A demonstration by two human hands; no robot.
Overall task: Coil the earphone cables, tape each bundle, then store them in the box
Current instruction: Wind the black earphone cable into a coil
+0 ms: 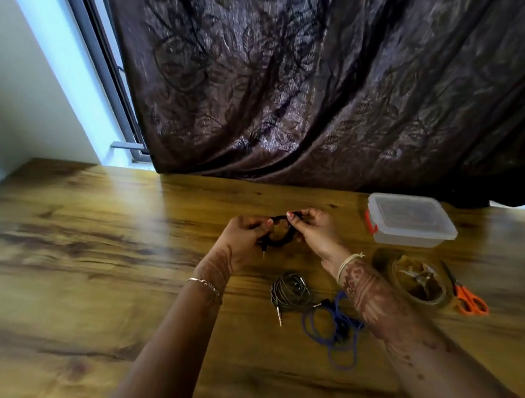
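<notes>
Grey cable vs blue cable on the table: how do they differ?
The grey cable lies wound in a compact round coil; the blue cable sprawls in loose, uneven loops. The grey one's plug sticks out plainly; the blue one's ends are hard to pick out. Both rest on the wooden table, in neither hand.

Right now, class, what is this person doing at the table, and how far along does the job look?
A person holds a black earphone cable between both hands, left hand and right hand, shaping it into a small coil above the wooden table. A grey cable lies already coiled nearer the person, beside a loose blue cable. A roll of clear tape and orange-handled scissors wait to the right. The plastic box is shut, so nothing looks stored yet.
</notes>
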